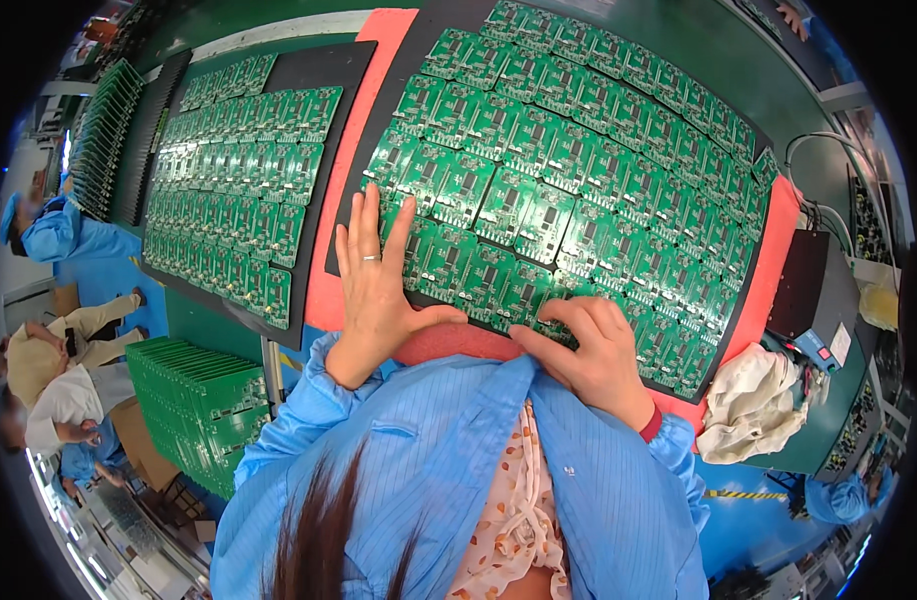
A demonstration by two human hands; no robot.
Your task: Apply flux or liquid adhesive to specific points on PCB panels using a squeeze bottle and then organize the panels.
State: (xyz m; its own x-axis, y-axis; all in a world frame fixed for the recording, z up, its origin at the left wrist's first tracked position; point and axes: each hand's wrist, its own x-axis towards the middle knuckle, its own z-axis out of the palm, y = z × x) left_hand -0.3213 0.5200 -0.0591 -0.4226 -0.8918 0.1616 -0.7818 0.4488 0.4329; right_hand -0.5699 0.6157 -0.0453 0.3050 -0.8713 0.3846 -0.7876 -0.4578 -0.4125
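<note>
A: Item, left hand (376,290)?
B: Flat, fingers spread, pressing the boards (538,190) at the mat's (418,45) near-left corner; likely steadying the sheet.
A: Right hand (593,350)?
B: Fingers curled onto a near-edge board (548,318); whether it is pinched, I cannot tell.
A: Rest?
B: Second tray (233,180) left, stacked boards (193,410) below it, rag (748,400) right.

A second black tray of green circuit boards (233,180) lies on the green counter (678,40), left of the red mat. Upright green boards fill a black rack (103,135) at far left. A stack of green boards (198,400) sits below the counter edge. A crumpled white cloth (748,405) lies at right, beside a black box-shaped device (813,290) with white cables (813,150).
</note>
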